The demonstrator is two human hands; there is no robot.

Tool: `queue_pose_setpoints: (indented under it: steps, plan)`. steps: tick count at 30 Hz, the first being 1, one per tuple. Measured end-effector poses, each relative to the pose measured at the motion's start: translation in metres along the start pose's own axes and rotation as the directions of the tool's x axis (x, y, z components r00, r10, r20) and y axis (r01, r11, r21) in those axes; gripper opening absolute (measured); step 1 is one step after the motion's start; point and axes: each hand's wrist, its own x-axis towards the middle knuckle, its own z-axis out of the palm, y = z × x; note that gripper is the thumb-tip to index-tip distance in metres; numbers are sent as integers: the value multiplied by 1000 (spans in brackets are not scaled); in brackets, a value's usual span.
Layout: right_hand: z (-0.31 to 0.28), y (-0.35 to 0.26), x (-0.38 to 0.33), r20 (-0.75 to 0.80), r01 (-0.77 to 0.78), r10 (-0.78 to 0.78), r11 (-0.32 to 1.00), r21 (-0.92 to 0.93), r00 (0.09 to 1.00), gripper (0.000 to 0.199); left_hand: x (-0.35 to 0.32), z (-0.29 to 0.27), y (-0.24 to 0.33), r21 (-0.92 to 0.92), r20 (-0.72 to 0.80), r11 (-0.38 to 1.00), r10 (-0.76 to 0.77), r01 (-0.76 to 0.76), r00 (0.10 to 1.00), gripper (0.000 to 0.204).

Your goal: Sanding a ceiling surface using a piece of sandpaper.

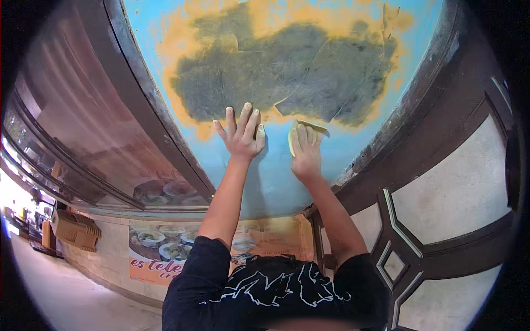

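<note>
Blue paint covers the wall panel (276, 176), with a scraped grey-and-orange patch (287, 66) above the hands. The left hand (241, 135) lies flat and spread on the blue surface, grasping nothing. Just beside it, the right hand (305, 151) presses a yellow sanding pad (307, 126) against the patch's lower edge.

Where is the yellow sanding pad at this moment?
In the head view, the yellow sanding pad sits under the right hand, pressed against the blue wall at the lower edge of the scraped grey patch, beside the left hand.
</note>
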Motion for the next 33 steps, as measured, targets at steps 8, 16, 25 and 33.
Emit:
queue_pose_setpoints:
  steps: [8,16,25,33]
  plan:
    - [13,6,-31,118,77,-78,997,9,990,62,0,4,21,7,3,1000,-8,7,1000,39]
    - [-13,14,3,10,55,-55,998,-17,998,59,-1,9,21,17,-22,1000,8,-7,1000,40]
    - [4,15,-12,27,79,-78,997,-27,997,59,-3,10,20,30,-21,999,9,-8,1000,39]
    - [-8,21,-31,69,98,-92,991,-92,993,59,-10,7,31,12,-2,1000,-3,3,1000,41]
